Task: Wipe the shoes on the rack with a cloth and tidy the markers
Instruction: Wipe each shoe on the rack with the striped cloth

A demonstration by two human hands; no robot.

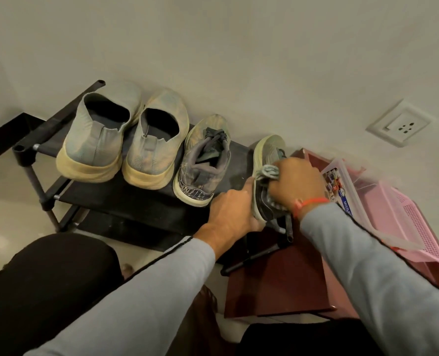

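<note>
A black shoe rack [141, 199] stands against the wall. On its top shelf sit two pale grey slip-on shoes [97, 140] [154, 147] and a grey laced sneaker [203, 160]. The matching sneaker [267, 150] at the rack's right end is tipped on its side. My left hand [231, 211] grips its heel and sole. My right hand [298, 183] holds a grey cloth [268, 172] pressed against the sneaker's upper. A marker box [337, 188] lies in a clear tray to the right, partly hidden by my right wrist.
A dark red cabinet [277, 286] stands right of the rack, carrying a clear tray [351, 186] and a pink mesh basket [405, 217]. A wall socket [400, 123] is above it. My knee in black trousers [46, 278] is at the lower left.
</note>
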